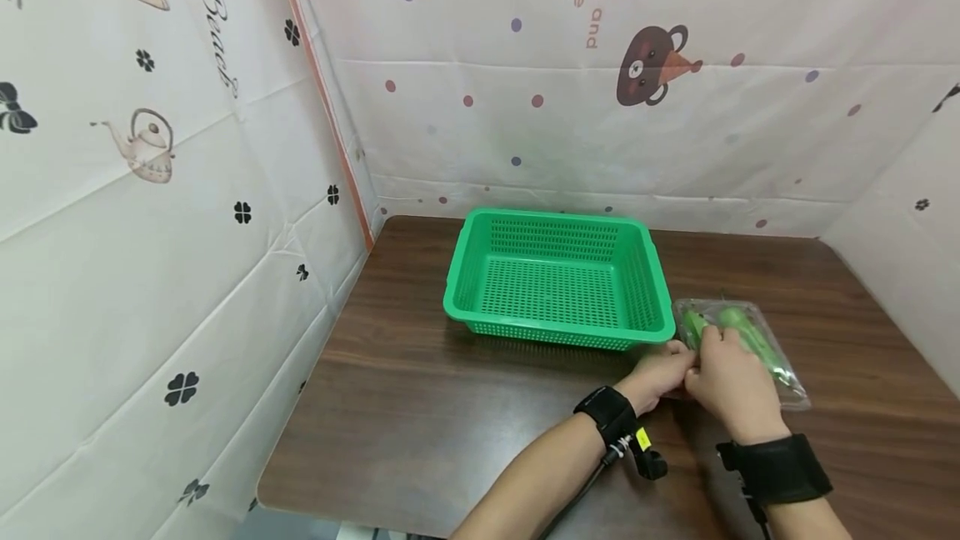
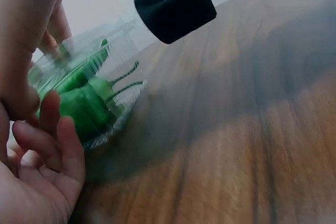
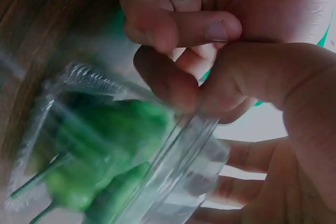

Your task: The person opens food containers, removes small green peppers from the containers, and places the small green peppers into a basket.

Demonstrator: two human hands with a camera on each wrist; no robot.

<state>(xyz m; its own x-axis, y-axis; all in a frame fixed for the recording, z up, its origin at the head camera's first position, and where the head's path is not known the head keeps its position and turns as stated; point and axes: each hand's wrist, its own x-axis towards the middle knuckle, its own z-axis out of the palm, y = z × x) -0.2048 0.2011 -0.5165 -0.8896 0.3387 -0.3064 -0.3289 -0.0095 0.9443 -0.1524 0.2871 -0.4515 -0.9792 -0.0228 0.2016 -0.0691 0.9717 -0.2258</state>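
- Clear plastic forms the clamshell pack (image 1: 742, 348), which lies on the dark wood-grain surface (image 1: 450, 407) and contains green peppers (image 2: 84, 103) with thin stems.
- The pack sits directly under and beyond the fingers of both hands, just beside the near right corner of the green basket (image 1: 558, 277).
- The left hand (image 1: 660, 373) meets the pack at its near left edge. In the right wrist view its thumb and forefinger are curled together at the pack's rim; whether they pinch the plastic cannot be told for certain, as the frame is blurred.
- In the left wrist view the remaining fingers (image 2: 52, 140) of the left hand lie loosely curled just beside the pack wall.
- The right hand (image 1: 731, 382) rests over the near end of the pack, palm down. Its fingers are bent onto the lid and rim, pressing on the plastic; thumb and forefinger meet the left hand's fingertips at the rim.
- The two hands are touching each other at the pack's near left corner.
- The basket stands upright on the surface, on the far side of the fingers and to their left.
- Each forearm carries a black wrist strap (image 1: 776, 469).
- Patterned cloth panels (image 1: 187, 190) enclose the surface on three sides.
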